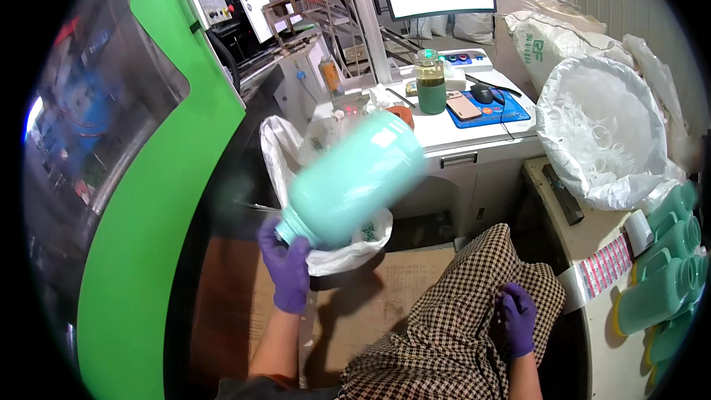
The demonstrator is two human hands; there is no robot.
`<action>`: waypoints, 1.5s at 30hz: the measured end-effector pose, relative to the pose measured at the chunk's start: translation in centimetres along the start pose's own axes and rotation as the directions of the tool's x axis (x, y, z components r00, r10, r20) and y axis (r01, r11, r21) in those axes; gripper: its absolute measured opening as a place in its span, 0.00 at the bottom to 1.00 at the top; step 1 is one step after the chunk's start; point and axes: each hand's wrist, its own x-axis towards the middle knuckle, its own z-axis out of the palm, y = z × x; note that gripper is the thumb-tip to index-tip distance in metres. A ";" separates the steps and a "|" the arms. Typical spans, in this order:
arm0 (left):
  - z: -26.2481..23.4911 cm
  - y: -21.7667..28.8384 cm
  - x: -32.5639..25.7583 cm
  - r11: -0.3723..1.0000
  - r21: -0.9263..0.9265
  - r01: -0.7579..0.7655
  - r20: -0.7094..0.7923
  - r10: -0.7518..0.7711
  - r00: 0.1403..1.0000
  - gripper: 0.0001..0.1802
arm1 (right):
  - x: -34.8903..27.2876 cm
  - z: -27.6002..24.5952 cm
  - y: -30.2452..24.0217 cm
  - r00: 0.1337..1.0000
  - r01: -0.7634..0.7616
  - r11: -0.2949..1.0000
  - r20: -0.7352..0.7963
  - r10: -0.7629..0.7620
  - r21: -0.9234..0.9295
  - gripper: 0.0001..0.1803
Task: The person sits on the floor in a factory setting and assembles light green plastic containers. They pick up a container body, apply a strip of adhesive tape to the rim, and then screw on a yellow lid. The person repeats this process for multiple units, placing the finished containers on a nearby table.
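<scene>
My left hand [287, 267], in a purple glove, grips the neck of a mint-green plastic bottle [352, 181] and holds it tilted, base up and to the right, blurred by motion. The bottle hangs above a white plastic bag [285, 148] on the floor. My right hand [517, 318], also gloved in purple, rests on my checkered-cloth lap [452, 326] with fingers curled and nothing in it.
A green machine housing [141, 237] fills the left. A white desk [474, 130] ahead holds a jar, phone and mouse. A large clear bag of white parts [603, 133] sits right. Several mint-green bottles [666, 267] and a label roll [603, 267] lie on the right table.
</scene>
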 end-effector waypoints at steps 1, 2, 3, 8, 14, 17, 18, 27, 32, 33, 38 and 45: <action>0.4 -0.7 1.9 0.996 0.053 -0.068 -0.062 0.072 0.996 0.35 | 0.3 0.0 0.2 1.000 -0.001 0.999 -0.001 0.001 0.048 0.17; 0.5 -1.8 3.7 0.985 0.106 -0.132 -0.122 0.145 0.982 0.34 | 0.3 0.2 0.0 1.000 -0.002 0.996 -0.001 0.002 0.093 0.16; -2.4 -4.2 6.6 0.672 0.631 -0.388 0.057 0.458 0.887 0.36 | 0.4 0.7 -0.1 1.000 -0.010 0.990 0.019 0.007 0.138 0.14; 3.6 -12.3 14.8 0.384 0.792 -0.475 0.228 0.536 0.813 0.32 | 1.5 0.2 1.4 0.996 0.088 0.994 0.017 -0.087 -0.062 0.12; 8.7 -18.4 16.8 0.041 0.954 -0.298 0.282 0.223 0.933 0.39 | 1.0 -0.6 1.7 0.996 0.075 0.996 -0.053 -0.072 0.054 0.12; 8.5 -19.4 18.1 -0.027 0.973 -0.230 0.231 0.147 0.962 0.40 | -0.8 1.5 -3.8 0.993 0.102 0.925 0.090 -0.074 -0.367 0.20; 8.8 -19.3 18.5 -0.010 0.970 -0.244 0.243 0.139 0.960 0.40 | -1.0 1.7 -4.0 0.995 0.091 0.924 0.082 -0.065 -0.372 0.19; 9.2 -16.6 19.8 0.175 0.969 -0.172 0.190 -0.094 0.977 0.43 | 0.2 0.1 -0.2 0.998 0.020 0.967 0.067 -0.003 -0.254 0.15; 9.4 -18.1 19.0 0.227 0.874 -0.430 0.409 0.133 0.903 0.47 | 1.4 -1.1 2.9 0.979 0.200 0.879 0.060 -0.193 -0.433 0.13; 9.0 -16.6 17.0 0.254 0.849 -0.463 0.412 0.229 0.882 0.46 | 1.3 -0.3 2.1 0.959 0.283 0.827 0.128 -0.253 -0.485 0.13; 10.1 -11.8 1.7 0.549 0.670 -0.500 0.470 0.208 0.858 0.42 | 0.9 2.0 -0.2 0.975 0.196 0.920 0.164 -0.147 -0.340 0.15; 13.9 -9.1 -14.6 0.893 0.202 -0.403 0.821 0.070 0.567 0.29 | 0.4 1.4 -0.2 0.962 0.260 0.892 0.176 -0.207 -0.369 0.17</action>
